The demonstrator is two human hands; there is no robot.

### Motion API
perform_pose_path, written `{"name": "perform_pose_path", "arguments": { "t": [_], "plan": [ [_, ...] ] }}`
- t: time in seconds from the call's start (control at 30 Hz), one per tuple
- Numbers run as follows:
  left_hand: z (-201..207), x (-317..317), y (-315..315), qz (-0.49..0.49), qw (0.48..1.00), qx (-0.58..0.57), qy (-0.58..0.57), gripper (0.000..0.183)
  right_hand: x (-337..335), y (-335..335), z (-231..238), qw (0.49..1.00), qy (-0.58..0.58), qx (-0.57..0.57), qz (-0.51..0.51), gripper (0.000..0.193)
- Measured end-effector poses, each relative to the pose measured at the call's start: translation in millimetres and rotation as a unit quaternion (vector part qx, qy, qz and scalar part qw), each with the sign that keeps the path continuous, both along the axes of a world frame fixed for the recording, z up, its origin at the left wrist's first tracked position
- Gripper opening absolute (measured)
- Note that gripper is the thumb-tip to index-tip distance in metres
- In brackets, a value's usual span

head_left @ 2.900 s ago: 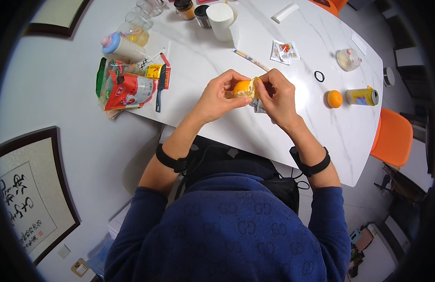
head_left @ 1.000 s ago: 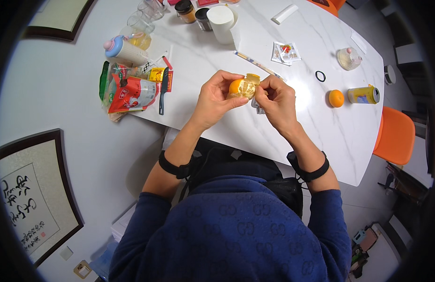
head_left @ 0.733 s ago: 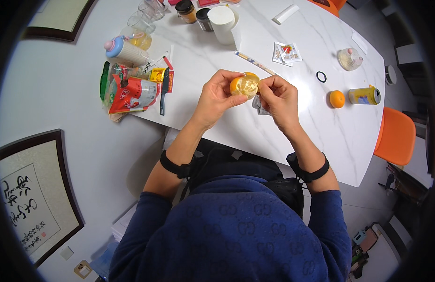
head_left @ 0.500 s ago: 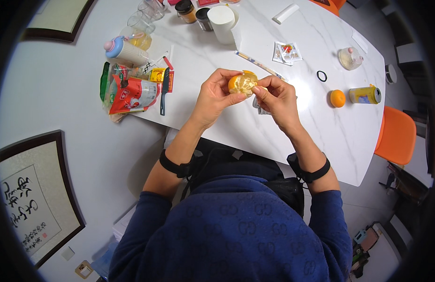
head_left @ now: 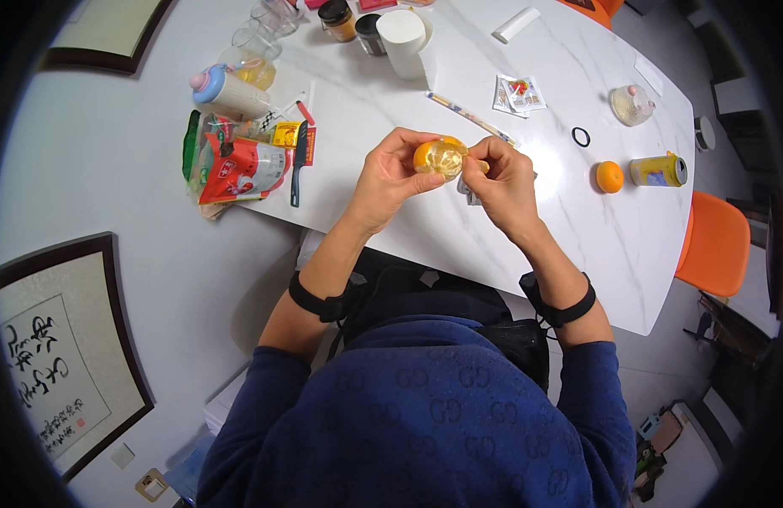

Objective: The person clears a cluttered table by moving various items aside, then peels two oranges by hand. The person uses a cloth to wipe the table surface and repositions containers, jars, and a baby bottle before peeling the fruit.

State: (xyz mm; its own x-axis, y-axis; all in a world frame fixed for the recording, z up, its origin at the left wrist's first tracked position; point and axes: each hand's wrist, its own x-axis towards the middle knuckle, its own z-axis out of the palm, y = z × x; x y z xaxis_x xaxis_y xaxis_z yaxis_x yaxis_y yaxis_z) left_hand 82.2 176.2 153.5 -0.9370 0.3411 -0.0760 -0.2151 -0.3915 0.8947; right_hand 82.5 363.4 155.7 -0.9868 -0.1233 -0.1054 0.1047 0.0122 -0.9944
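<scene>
A partly peeled mandarin (head_left: 445, 161) is gripped between the thumb and fingers of my left hand (head_left: 390, 176), above the near part of the table. Its pale, bare flesh faces me, while orange skin remains on its left and far sides. My right hand (head_left: 506, 188) is closed in a pinch at the fruit's right side, with a strip of peel (head_left: 482, 166) between thumb and fingers. Whether that strip is still joined to the fruit I cannot tell. Under my right hand lies a greyish crumpled item (head_left: 469, 193), mostly hidden.
On the white table (head_left: 578, 254) a whole mandarin (head_left: 609, 177) sits beside a yellow can (head_left: 658, 171) at right. A knife (head_left: 297, 173) lies by red packages (head_left: 243, 169) at left. Farther back are a paper roll (head_left: 404, 42), a patterned stick-like packet (head_left: 468, 117) and sachets (head_left: 520, 95).
My right hand has drawn slightly right and down with the peel strip. My left hand has turned the mandarin a little, showing more bare flesh toward me.
</scene>
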Motion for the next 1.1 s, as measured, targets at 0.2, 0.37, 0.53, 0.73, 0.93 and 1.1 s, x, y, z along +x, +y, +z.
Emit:
{"name": "perform_pose_path", "arguments": {
  "t": [0.2,0.37,0.53,0.73,0.93,1.1],
  "plan": [
    [-2,-1,-6,-0.038,0.992,0.087,-0.077,0.044,-1,3,14,0.993,-0.086,-0.078,0.009,0.009],
    [5,-5,-8,-0.023,0.993,0.082,-0.082,0.048,-2,2,22,0.988,-0.118,-0.1,0.023,0.017],
    [9,-7,-3,-0.004,0.997,0.052,-0.06,0.046,-4,3,22,0.991,-0.105,-0.074,0.037,0.02],
    [11,-1,4,0.051,0.999,0.006,-0.009,0.043,-2,3,23,0.991,-0.114,-0.066,0.022,0.018],
    [14,3,5,0.057,0.997,-0.031,0.033,0.042,5,-7,24,0.998,-0.05,-0.016,-0.018,0.011],
    [13,3,3,0.033,0.999,0.016,-0.017,0.042,4,-5,24,0.996,-0.063,-0.05,-0.028,0.009]
  ]
}}
